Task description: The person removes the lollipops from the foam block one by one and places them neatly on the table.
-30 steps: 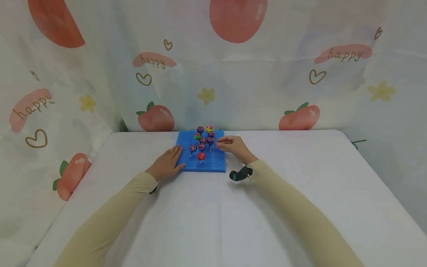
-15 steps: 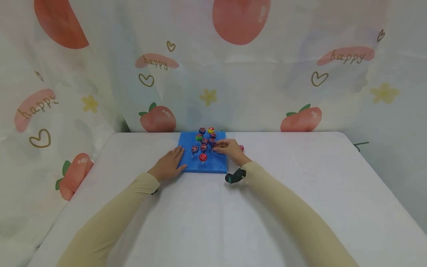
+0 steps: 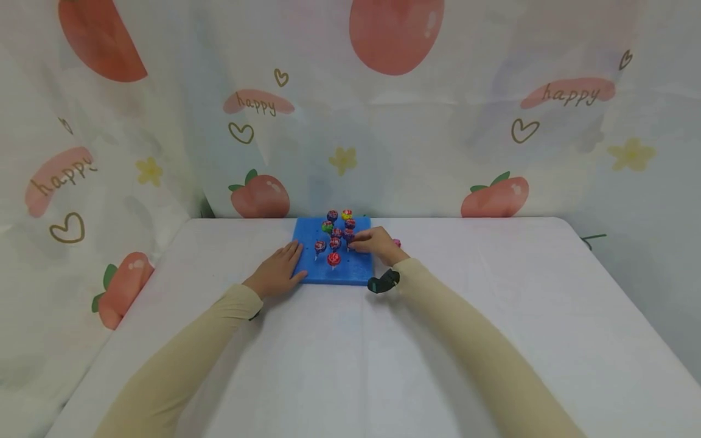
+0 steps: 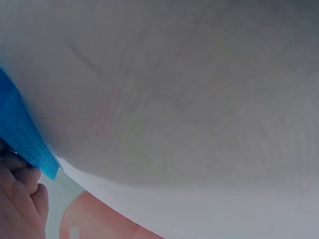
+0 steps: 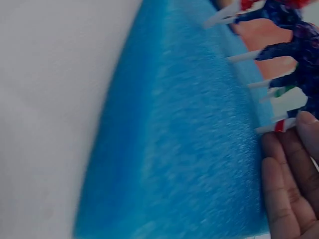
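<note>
A blue foam board (image 3: pixel 357 269) lies on the white table, with several wrapped lollipops standing in it on white sticks. At its left edge my left hand (image 3: pixel 274 271) rests with fingers straight, fingertips on the board; the left wrist view catches only curled-looking fingers (image 4: pixel 25 191) by the blue corner. Over the right side, my right hand (image 3: pixel 375 243) pinches a dark purple lollipop (image 3: pixel 348 233) low down. Close up, the thumb and fingers of that hand (image 5: pixel 294 184) are at the stick (image 5: pixel 280 125), which has a red band. A red lollipop (image 3: pixel 333 258) stands nearest the front.
Behind my right hand a small pink thing (image 3: pixel 397 243) is partly hidden on the table. The white tablecloth (image 3: pixel 328 359) spreads around the board. A printed cloth backdrop (image 3: pixel 416 140) rises along the table's far edge.
My right hand has moved left from beside the board onto the purple lollipop and now pinches it. The pink thing has come into view behind that hand. My left hand stays put.
</note>
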Available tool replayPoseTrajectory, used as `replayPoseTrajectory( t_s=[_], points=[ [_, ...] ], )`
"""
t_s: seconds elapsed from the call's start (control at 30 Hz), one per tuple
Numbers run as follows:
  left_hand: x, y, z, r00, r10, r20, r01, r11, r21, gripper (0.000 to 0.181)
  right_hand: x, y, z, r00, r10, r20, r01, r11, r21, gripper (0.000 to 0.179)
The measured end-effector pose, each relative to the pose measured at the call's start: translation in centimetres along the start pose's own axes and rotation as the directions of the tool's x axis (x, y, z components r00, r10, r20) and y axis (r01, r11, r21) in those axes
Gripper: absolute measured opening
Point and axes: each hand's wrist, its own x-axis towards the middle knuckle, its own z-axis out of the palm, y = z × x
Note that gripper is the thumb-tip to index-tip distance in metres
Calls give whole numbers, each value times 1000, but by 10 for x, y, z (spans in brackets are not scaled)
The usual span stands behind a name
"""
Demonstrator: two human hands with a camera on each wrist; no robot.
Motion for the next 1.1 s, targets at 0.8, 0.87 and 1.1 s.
replayPoseTrajectory(
  t_s=[0.8,0.87,1.1],
  points=[
    [1,0,0,1000,-20,19,20,1000,6,73,9,4,5,999,46,-11,-44,988,149,38],
    [1,0,0,1000,-20,18,19,1000,7,73,9,3,5,999,48,-7,-46,985,166,37],
    [1,0,0,1000,-17,14,17,1000,6,73,8,4,6,1000,16,-11,-14,982,191,35]
  ],
)
